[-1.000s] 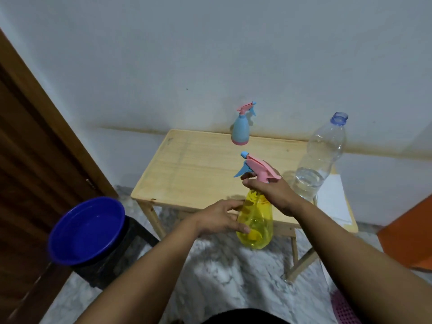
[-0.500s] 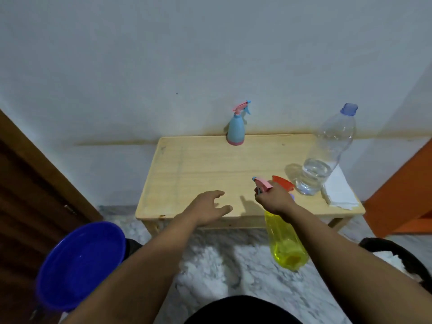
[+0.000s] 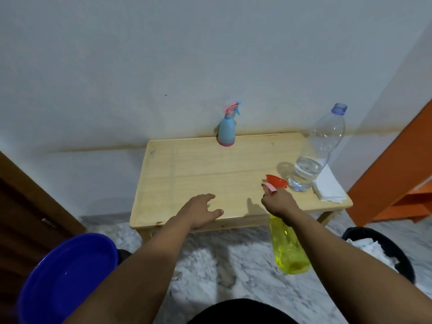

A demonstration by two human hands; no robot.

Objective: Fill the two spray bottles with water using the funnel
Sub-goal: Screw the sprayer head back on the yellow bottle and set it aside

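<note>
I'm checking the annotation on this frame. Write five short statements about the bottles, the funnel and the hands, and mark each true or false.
1. The right hand grips the yellow spray bottle by its neck, and the bottle hangs below the edge of the table. True.
2. The blue spray bottle lies on its side at the table's front edge. False: it stands upright at the back edge, by the wall.
3. The left hand holds the red funnel. False: it holds nothing, with fingers spread over the table's front edge; the funnel is on the table beyond the right hand.
4. The clear plastic bottle has no cap and holds water only near its bottom. True.
5. The clear bottle is full to the neck. False: most of it is empty.
</note>
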